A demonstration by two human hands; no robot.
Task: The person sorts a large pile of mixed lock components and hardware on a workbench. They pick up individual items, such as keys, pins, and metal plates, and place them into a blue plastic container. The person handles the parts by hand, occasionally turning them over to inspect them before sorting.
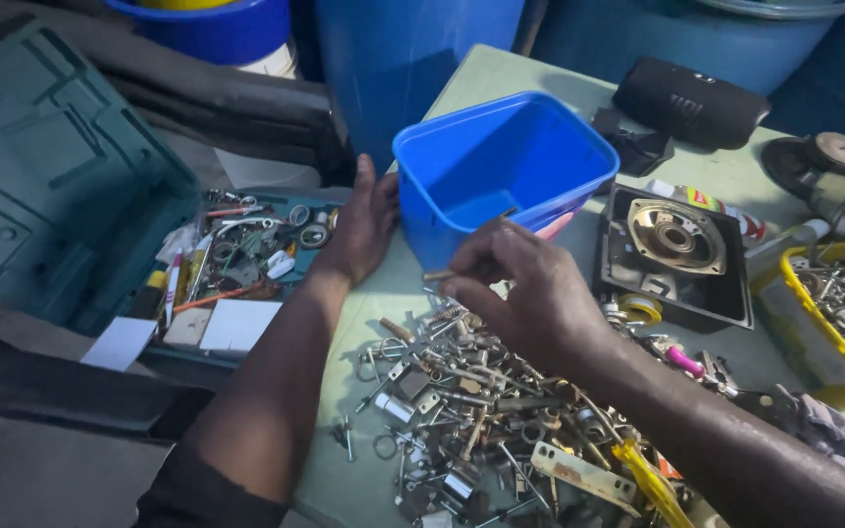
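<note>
— While the left hand (364,227) lies flat, fingers spread, against the blue tub (501,161), what's happening?
— Sorting — the right hand (525,288) pinches a small bolt (436,276) just beside the tub, above the hardware pile (471,411); lifting over the rim seems needed.

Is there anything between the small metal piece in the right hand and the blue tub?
Nothing visible. The right hand pinches a small metal piece right beside the blue tub, below its open rim; the left hand rests against the tub's other side.

open blue tub (506,161) beyond hardware heap (471,411)
</note>
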